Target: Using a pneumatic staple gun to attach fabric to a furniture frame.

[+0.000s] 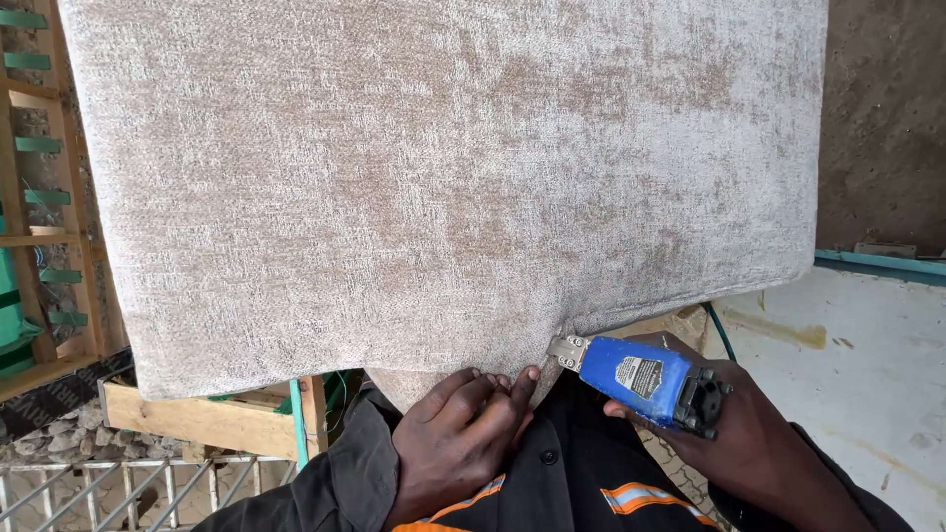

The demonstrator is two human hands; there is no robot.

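Fabric: beige woven upholstery cloth covers a large padded panel [443,187] that fills most of the view, its lower edge close to the person's chest.
Left hand: the left hand [463,433] has its fingers curled together, gripping a gathered fold of the cloth at the panel's lower edge, apparently to keep it taut at a pucker.
Right hand: the right hand [749,433] is wrapped closed around a blue staple gun [641,379].
Tool position: just right of the left hand, its metal nose touching the cloth at the pucker.
Tool direction: long axis nearly level, rising slightly to the left; nose points left, rear end points right.
Surroundings: wooden frames [49,246] at left, a metal grid [118,488] below, pale floor [867,355] at right.
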